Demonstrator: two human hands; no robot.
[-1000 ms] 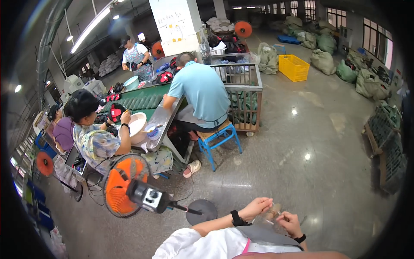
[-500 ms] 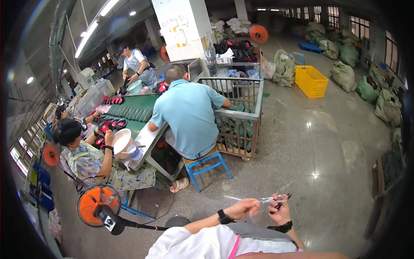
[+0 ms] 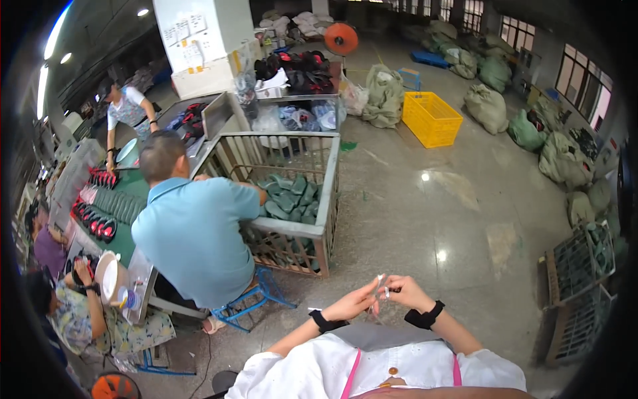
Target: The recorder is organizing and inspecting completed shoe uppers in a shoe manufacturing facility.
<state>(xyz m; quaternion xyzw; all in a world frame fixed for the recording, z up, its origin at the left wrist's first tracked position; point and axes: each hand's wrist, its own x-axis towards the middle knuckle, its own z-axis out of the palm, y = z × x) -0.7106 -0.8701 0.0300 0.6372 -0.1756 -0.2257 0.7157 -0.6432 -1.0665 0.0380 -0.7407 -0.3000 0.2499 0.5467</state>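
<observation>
My left hand (image 3: 355, 300) and my right hand (image 3: 408, 295) are held close together in front of my chest, fingers bent inward and closed. A thin, clear plastic strip (image 3: 381, 282) runs between their fingertips, pinched by the left hand. In my right hand sits a small black tool (image 3: 395, 290), which looked like thread snips half a second ago; mostly the fingers hide it now. Black bands circle both wrists.
A person in a blue shirt (image 3: 193, 233) sits on a blue-legged stool, reaching into a metal cage cart (image 3: 325, 219) of green shoe-shaped pieces. Other people work along the green table (image 3: 126, 243). A yellow crate (image 3: 432, 123) and sacks (image 3: 565, 159) stand beyond; racks (image 3: 578, 292) are at right.
The view has swung right. My hands have come closer together, and the strip that was stretched between them is now bunched at the fingertips. The black tool's tip no longer points out to the right.
</observation>
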